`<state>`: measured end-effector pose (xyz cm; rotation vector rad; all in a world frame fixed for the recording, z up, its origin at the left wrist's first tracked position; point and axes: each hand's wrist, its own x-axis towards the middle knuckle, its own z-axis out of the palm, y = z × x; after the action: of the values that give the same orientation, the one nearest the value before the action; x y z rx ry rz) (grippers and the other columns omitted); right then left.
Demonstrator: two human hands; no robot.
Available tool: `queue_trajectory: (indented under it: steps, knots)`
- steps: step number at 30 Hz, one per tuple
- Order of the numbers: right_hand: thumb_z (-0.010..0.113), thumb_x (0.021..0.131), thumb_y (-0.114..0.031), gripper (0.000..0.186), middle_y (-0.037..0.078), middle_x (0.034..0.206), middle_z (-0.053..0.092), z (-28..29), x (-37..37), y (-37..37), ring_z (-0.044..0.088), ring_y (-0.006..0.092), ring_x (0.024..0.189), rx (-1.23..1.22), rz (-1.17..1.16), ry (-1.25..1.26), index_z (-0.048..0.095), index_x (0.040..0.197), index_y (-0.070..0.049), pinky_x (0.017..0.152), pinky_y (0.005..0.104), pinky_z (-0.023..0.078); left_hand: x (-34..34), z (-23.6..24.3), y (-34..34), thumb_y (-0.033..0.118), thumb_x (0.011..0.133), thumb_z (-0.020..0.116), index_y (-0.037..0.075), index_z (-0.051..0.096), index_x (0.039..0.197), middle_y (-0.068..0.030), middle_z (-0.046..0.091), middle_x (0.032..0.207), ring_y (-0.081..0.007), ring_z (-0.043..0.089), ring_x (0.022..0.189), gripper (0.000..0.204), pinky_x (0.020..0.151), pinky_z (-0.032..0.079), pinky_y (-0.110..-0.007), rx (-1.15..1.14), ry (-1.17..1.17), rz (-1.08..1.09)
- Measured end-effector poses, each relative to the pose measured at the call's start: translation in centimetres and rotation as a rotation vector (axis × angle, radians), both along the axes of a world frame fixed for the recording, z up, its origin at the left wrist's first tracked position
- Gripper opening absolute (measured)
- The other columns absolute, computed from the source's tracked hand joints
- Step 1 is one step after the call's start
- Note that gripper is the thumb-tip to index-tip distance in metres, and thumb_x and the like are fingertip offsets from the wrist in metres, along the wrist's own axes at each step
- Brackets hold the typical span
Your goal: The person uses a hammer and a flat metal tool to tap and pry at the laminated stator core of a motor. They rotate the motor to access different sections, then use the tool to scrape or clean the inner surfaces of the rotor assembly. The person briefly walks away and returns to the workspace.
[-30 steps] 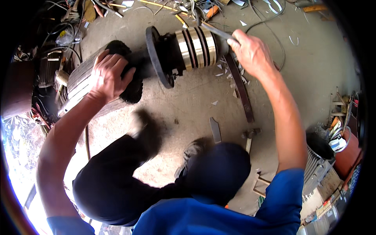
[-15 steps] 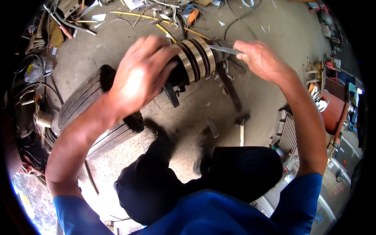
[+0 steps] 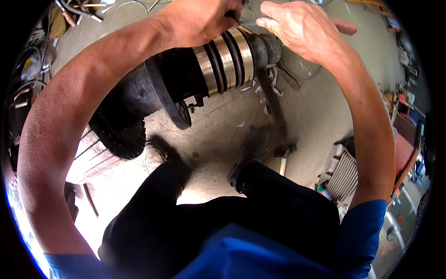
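Observation:
Before me lies a dark shaft assembly with several brass-coloured rings (image 3: pixel 226 63), parted by dark grooves. Over the far side of these rings my right hand (image 3: pixel 302 30) is closed on a flat grey tool (image 3: pixel 248 22), its thumb pressed along it and one finger sticking out. The curled fingers of my left hand (image 3: pixel 204 21) meet the tool's other end, partly cut off by the upper picture edge. Right of the rings is the bare shaft end (image 3: pixel 267 50). On the left a dark flange (image 3: pixel 162 90) stands out under my left forearm.
A dark flat bar (image 3: pixel 273 104) slants down from under the shaft end. Near its foot lies a wooden-handled hammer (image 3: pixel 284 160). A ribbed grey metal part (image 3: pixel 343 172) is at the right. My shoes (image 3: pixel 155 158) stand close to the assembly. Cables and scraps lie at the far left.
My left hand has moved from the left of the rings to their far side, meeting the tool's end. The right hand has risen in the picture. The view has shifted closer to the rings.

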<state>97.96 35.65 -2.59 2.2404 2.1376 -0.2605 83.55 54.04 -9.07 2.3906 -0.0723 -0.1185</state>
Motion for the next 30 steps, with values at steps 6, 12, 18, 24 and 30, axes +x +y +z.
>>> queue_trajectory:
  steps: [6, 12, 18, 24, 30]
  knots:
    - [0.066, 0.097, -0.032, 0.028, 0.013, 0.068, 0.068, -3.9, 3.2, 0.4, 0.071, 0.0349, 0.065, -0.022, 0.247, -0.214, 0.064, 0.084, -0.008, 0.066, 0.0516, 0.055, -1.7, -0.6, -1.7, 0.021, 0.098, 0.063, -0.002, 0.071, 0.121, -0.0243, 0.074, 0.111, -0.0413, 0.069, 0.11, 0.033, 0.094, 0.056, -0.046, -0.038, 0.082, 0.156]
    - [0.066, 0.096, -0.03, 0.027, 0.011, 0.067, 0.066, -4.6, 3.9, -0.5, 0.068, 0.0335, 0.063, 0.199, 0.317, -0.092, 0.062, 0.079, -0.01, 0.063, 0.0491, 0.051, -4.8, 3.4, -6.7, 0.046, 0.091, 0.08, 0.0, 0.039, 0.158, -0.0217, 0.048, 0.159, -0.0369, 0.051, 0.144, 0.092, 0.124, 0.04, -0.05, 0.371, 0.498, 0.186]
    - [0.073, 0.095, -0.025, 0.024, 0.01, 0.071, 0.06, -4.5, 2.2, -3.5, 0.066, 0.0313, 0.072, 0.215, 0.284, -0.14, 0.058, 0.086, -0.009, 0.07, 0.0431, 0.05, -8.1, 2.2, -6.2, 0.042, 0.083, 0.087, 0.005, 0.045, 0.156, -0.0164, 0.055, 0.154, -0.0348, 0.053, 0.142, 0.092, 0.124, 0.04, -0.048, 0.621, 0.284, 0.156]
    - [0.077, 0.092, -0.033, 0.031, 0.006, 0.069, 0.058, -4.2, 1.2, -5.0, 0.065, 0.0256, 0.067, 0.298, 0.278, -0.195, 0.06, 0.079, -0.012, 0.069, 0.0399, 0.05, -8.0, 1.9, -6.5, 0.045, 0.082, 0.087, 0.006, 0.047, 0.155, -0.0162, 0.056, 0.152, -0.0354, 0.054, 0.141, 0.092, 0.123, 0.04, -0.048, 0.645, 0.266, 0.176]
    - [0.076, 0.095, -0.033, 0.032, 0.006, 0.066, 0.06, -5.1, 1.4, -4.3, 0.063, 0.0283, 0.063, 0.326, 0.229, -0.206, 0.059, 0.079, -0.011, 0.065, 0.0419, 0.05, -8.2, 1.6, -6.4, 0.048, 0.081, 0.087, 0.006, 0.048, 0.154, -0.0164, 0.058, 0.15, -0.0355, 0.056, 0.14, 0.093, 0.122, 0.042, -0.049, 0.711, 0.236, 0.175]
